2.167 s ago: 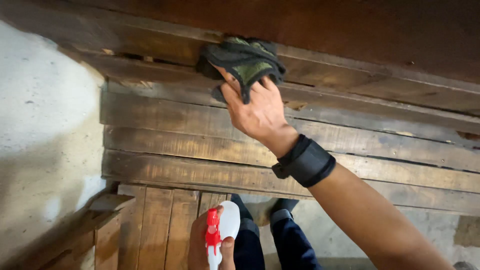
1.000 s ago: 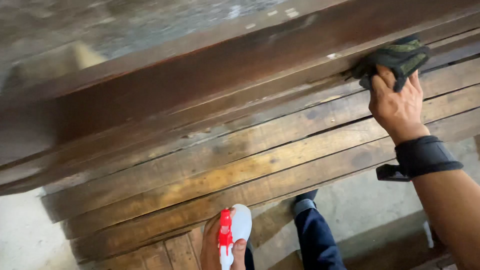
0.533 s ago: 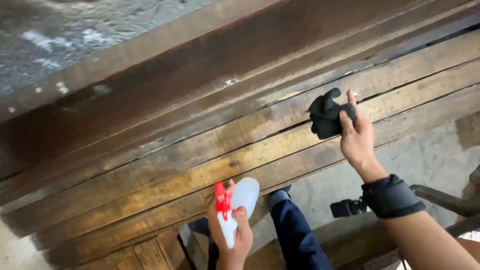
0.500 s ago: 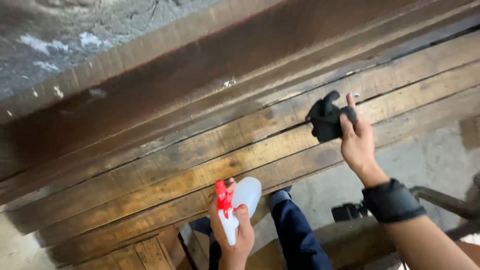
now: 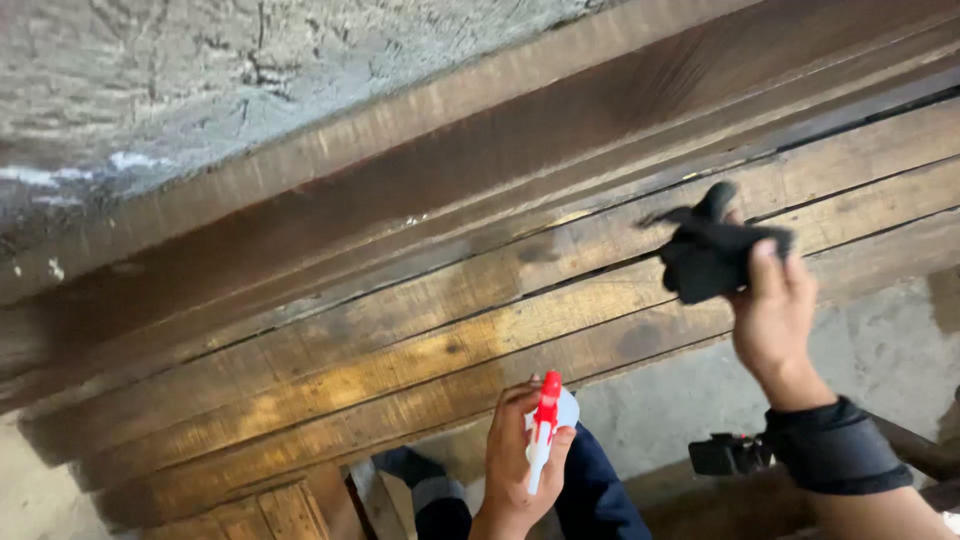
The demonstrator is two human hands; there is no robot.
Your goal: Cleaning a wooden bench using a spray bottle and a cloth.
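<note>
My right hand (image 5: 775, 320) grips a crumpled dark cloth (image 5: 710, 252) and holds it against the brown wooden planks (image 5: 420, 330), at the right side of the view. A black band sits on that wrist (image 5: 835, 447). My left hand (image 5: 515, 460), low in the middle, is wrapped around a white spray bottle with a red nozzle (image 5: 547, 425), its nozzle end close to the lowest plank. Wet, darker patches show on the planks between the two hands.
A rough grey plaster wall (image 5: 200, 90) runs above the top dark beam (image 5: 420, 190). Below the planks lie a grey concrete floor (image 5: 880, 350), my dark trouser leg (image 5: 590, 495) and a shoe (image 5: 415, 475). More wooden slats (image 5: 270, 510) stand at the lower left.
My right hand with the cloth has slid down and left along the planks from the upper right. My left hand has raised the spray bottle nearer the planks. The view has tilted upward.
</note>
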